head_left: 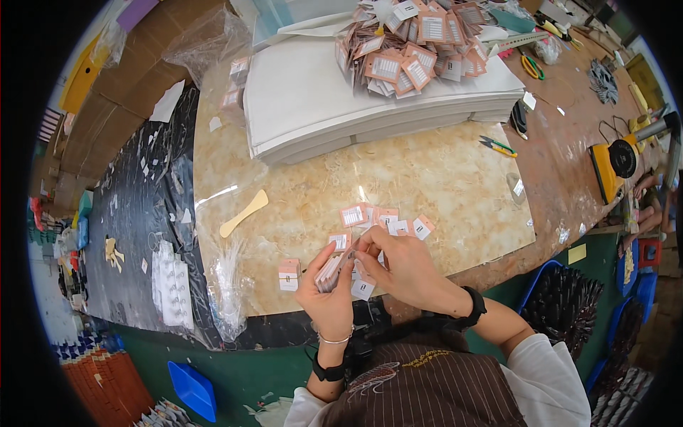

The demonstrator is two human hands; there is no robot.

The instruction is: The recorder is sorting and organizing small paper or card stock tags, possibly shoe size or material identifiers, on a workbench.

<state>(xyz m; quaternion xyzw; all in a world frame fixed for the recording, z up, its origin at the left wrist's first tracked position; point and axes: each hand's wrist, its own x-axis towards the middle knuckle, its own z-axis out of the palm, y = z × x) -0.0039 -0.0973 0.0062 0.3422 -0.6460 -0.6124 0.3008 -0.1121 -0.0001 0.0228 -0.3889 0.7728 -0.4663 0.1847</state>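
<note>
The tag stack (327, 275) is held above the near part of the marbled board (306, 188), gripped by the left hand (327, 304). The right hand (404, 267) pinches its right side. Loose tags (353, 215) lie just beyond; far, a tag pile (420, 60) rests on white sheets (302, 92).

Bare desk (469, 228) lies open right of the hands (413, 274); just ahead, loose tags (353, 215) crowd the way, and farther ahead a white stack (306, 99) blocks it. Leftward, plastic strands (229, 292) intrude, their height unclear.
</note>
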